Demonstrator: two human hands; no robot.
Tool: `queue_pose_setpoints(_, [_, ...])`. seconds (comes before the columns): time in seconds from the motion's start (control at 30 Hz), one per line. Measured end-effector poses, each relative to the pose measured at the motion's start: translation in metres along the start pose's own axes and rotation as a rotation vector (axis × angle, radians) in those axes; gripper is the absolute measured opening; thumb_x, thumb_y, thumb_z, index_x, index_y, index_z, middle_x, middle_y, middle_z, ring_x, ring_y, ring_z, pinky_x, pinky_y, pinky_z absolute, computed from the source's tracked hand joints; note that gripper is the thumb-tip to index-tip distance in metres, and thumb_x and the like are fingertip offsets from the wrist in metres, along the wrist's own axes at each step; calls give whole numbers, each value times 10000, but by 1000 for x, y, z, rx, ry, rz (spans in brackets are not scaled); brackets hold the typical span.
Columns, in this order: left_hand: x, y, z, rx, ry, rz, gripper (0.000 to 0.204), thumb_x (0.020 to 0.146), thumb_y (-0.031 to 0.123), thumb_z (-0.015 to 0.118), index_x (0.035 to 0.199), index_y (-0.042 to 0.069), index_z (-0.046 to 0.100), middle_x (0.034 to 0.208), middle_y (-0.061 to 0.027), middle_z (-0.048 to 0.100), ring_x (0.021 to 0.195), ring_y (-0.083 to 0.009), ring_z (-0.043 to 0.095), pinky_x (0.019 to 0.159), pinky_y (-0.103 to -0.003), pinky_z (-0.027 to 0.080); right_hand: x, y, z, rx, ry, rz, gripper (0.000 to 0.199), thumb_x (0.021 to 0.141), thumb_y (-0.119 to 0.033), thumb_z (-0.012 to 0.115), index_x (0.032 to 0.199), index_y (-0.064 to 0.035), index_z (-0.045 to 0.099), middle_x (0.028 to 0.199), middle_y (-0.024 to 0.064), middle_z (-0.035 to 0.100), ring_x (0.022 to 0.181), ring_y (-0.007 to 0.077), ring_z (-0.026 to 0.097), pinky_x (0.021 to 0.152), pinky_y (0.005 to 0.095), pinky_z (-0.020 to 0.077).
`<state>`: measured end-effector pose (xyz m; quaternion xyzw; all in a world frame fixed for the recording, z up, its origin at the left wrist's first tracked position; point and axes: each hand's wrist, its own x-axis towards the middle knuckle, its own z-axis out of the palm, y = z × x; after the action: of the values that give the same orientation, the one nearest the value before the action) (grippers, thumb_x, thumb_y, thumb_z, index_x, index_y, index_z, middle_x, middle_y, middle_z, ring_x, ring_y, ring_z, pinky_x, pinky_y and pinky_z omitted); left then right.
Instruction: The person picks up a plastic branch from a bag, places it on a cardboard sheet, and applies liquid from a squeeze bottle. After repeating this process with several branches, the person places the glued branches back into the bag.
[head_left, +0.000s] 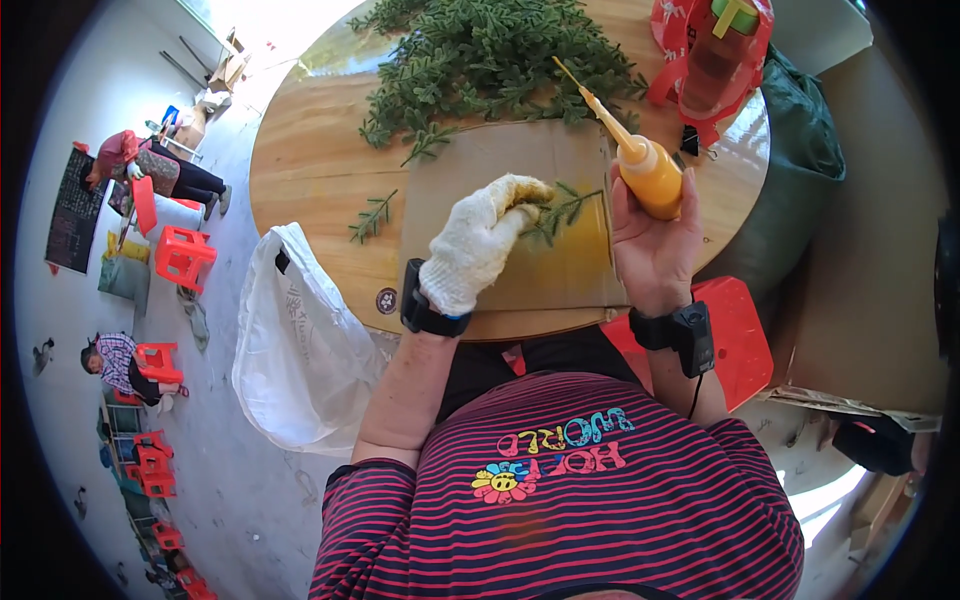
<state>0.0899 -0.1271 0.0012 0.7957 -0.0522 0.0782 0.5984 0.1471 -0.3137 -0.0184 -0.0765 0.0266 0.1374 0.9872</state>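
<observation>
My left hand [487,235], in a white knitted glove stained yellow at the fingers, pinches a small green artificial sprig [566,212] over a cardboard sheet [480,160]. Bare, my right hand [655,240] holds an orange squeeze bottle [652,182] with a long tapered nozzle, tilted up and to the left. The nozzle tip is near a big pile of green sprigs [490,60] at the table's far side. One loose sprig [374,217] lies left of the cardboard. Yellowish stains mark the cardboard near my hands.
The round wooden table [310,150] also bears a red printed bag [705,70] with a green-lidded bottle. A white bag [305,350] hangs at its left edge. Beside it on the right are a red stool [735,335] and a green sack [800,170]. Two people are at the far left.
</observation>
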Motion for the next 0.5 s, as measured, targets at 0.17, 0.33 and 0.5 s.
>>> queue_pose_setpoints(0.17, [8,-2,-24,774,-214,113,224,805,111,588,1024,71,606,905,-124,624,853,-287,599,754,-368,478,-4,-20,-16,-135,61,-124,393,906,-286,514,1164,9,485,1152,159,560,1036,284,575,842,367,530])
queue_pose_setpoints(0.33, [10,-3,-24,857,8,210,215,782,63,586,993,77,624,925,-103,622,836,-256,601,741,-328,473,-10,-37,-25,-295,63,-217,374,912,-284,506,1149,4,488,1142,148,571,1018,260,588,828,369,531])
queue_pose_setpoints(0.5, [9,-12,-27,803,248,324,169,766,127,630,932,104,644,882,-86,623,826,-272,586,727,-369,465,-15,-51,-30,-398,60,-295,327,915,-281,503,1123,-29,500,1129,131,580,999,249,597,813,367,527])
